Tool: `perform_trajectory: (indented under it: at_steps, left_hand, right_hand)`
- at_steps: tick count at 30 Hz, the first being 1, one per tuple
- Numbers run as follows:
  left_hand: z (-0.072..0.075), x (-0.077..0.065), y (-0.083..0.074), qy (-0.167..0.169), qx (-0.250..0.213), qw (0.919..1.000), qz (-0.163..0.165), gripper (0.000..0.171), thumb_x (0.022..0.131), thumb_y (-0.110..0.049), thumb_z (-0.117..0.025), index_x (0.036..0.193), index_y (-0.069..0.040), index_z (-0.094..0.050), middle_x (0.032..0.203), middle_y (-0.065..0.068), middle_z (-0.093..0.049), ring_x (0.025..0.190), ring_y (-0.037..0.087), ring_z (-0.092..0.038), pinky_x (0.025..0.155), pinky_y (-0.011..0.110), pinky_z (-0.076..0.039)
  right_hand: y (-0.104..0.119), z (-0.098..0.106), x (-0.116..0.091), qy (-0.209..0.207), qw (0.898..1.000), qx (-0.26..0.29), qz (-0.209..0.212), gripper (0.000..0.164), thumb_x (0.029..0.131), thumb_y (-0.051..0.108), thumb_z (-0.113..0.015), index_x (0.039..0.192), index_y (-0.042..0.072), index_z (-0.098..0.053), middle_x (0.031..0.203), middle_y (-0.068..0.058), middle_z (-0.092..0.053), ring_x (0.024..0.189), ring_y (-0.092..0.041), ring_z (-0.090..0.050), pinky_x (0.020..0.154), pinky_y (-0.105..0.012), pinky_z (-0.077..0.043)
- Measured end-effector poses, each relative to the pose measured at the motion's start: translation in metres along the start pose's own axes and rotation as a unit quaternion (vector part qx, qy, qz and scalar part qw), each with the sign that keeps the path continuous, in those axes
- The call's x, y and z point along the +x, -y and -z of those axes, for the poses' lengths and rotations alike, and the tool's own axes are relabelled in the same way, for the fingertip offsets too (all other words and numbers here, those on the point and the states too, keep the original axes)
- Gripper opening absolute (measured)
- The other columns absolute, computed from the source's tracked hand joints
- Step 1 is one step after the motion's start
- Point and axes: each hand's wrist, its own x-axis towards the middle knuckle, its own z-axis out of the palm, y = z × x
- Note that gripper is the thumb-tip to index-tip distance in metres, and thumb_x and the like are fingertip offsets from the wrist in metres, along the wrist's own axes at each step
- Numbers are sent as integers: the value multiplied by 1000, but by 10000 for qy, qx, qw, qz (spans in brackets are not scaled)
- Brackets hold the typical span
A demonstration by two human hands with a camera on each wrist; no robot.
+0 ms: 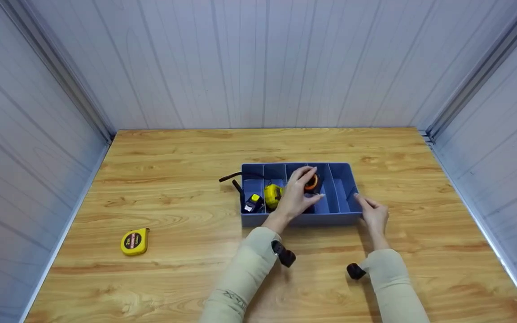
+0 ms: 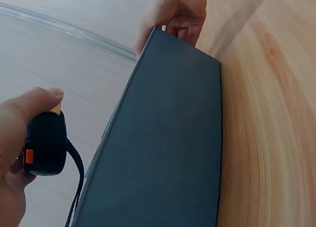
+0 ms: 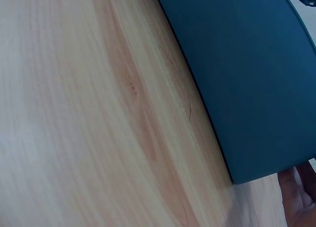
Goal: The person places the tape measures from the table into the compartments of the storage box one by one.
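One black tape (image 1: pixel 314 183), pinched by the left hand (image 1: pixel 295 195) above the tray (image 1: pixel 303 220), is best kept level, strap (image 2: pixel 81 170) clear of dividers (image 1: pixel 335 188), while the right hand (image 1: pixel 374 218), pinching the tray's end, steadies it.

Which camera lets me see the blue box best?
The head view: it looks into the blue box, showing its compartments. The left wrist view shows mostly its outer wall; right wrist, only part of that wall.

head view's from up high, fwd/down over table (image 1: pixel 182 148); wrist views r v close, both w/ near side of tray (image 2: pixel 168 128)
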Motion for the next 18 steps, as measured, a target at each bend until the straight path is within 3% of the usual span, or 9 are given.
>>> perform_trajectory:
  at_steps: [9, 18]
  left_hand:
    - [-11, 7, -3, 320, 144, 9994, 78, 63, 74, -28, -71, 128, -5, -46, 126, 10, -42, 118, 21, -38, 93, 22, -36]
    - [-17, 15, -9, 661, 329, 9972, 110, 66, 75, -30, -70, 131, -8, -43, 128, 10, -41, 117, 19, -40, 93, 20, -35]
  right_hand:
    - [-2, -1, 1, 83, 9997, 213, 0, 61, 54, 65, -69, 94, 19, -72, 99, 0, -65, 87, -13, -58, 55, -20, -49]
    - [0, 0, 0, 110, 9999, 115, -44, 61, 55, 65, -69, 96, 21, -72, 103, 1, -64, 97, -11, -54, 64, -21, -48]
